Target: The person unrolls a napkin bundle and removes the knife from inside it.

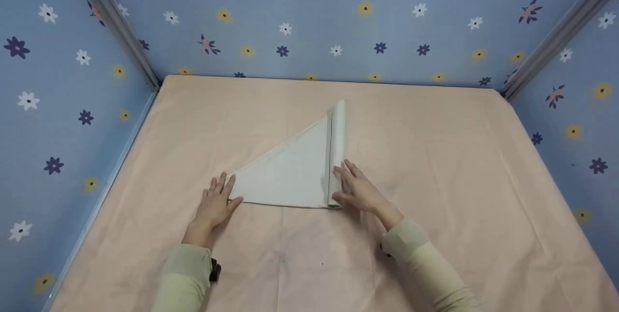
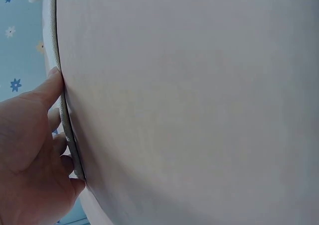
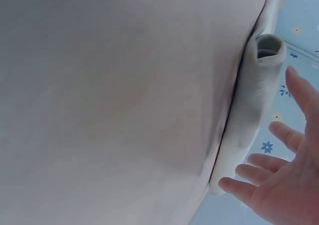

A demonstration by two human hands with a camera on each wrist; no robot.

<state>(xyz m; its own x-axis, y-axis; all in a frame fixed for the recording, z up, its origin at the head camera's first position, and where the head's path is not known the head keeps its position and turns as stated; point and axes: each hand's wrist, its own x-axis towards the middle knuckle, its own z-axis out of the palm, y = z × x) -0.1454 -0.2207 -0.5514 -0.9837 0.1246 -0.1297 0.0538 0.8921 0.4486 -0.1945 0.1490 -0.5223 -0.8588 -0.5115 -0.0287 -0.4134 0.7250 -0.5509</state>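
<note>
A pale, whitish cloth (image 1: 285, 171) lies flat on the table, tapering to a narrow end at the left. Its right side is rolled into a narrow tube (image 1: 339, 130), whose open hollow end shows in the right wrist view. My left hand (image 1: 215, 208) rests at the narrow left end, fingertips and thumb on the cloth's edge. Beside the lower part of the roll is my right hand (image 1: 362, 191), its fingers extended and spread. In the head view those fingertips overlap the roll; the right wrist view shows the fingers uncurled around it.
A peach-coloured cover (image 1: 449, 157) with faint creases spreads over the table. Blue flower-patterned panels (image 1: 309, 22) stand at the back and both sides, with grey posts (image 1: 118, 24) at the corners.
</note>
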